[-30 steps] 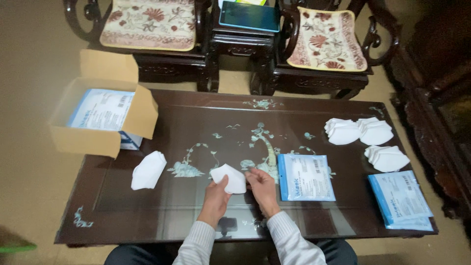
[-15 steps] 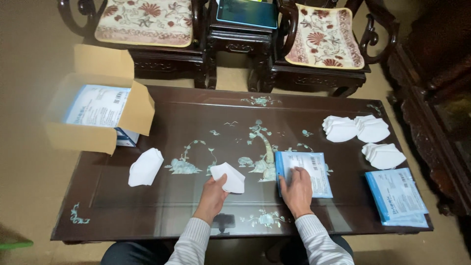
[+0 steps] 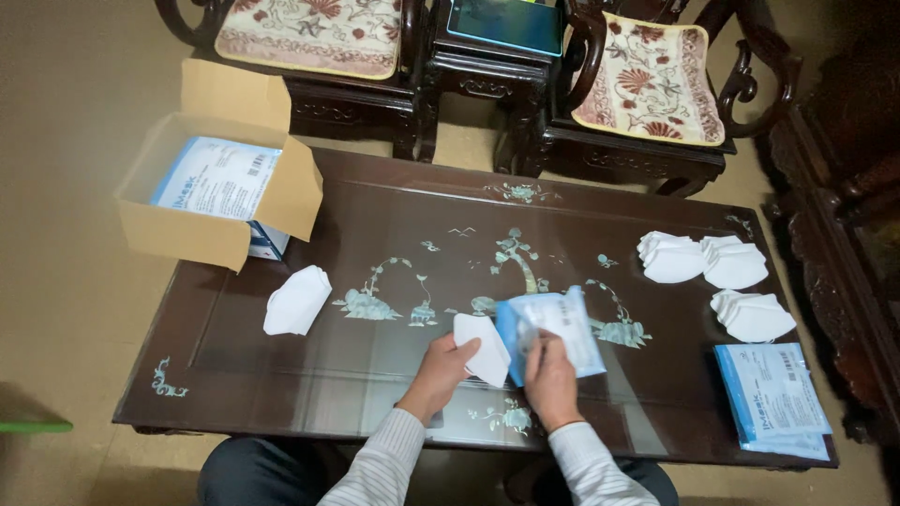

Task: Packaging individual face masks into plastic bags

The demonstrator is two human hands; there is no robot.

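Left hand [image 3: 441, 361]: fingers curled, pinching shut, wrist angled inward toward the other hand.
Right hand [image 3: 551, 373]: knuckles up, fingers closed in a grip, just beside the left.
Forearms: striped sleeves, converging.

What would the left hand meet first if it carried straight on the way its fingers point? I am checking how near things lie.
The left hand holds a folded white mask and points up-right. Straight on, mask leading, it would probably meet the blue-and-white pouch held by the right hand.
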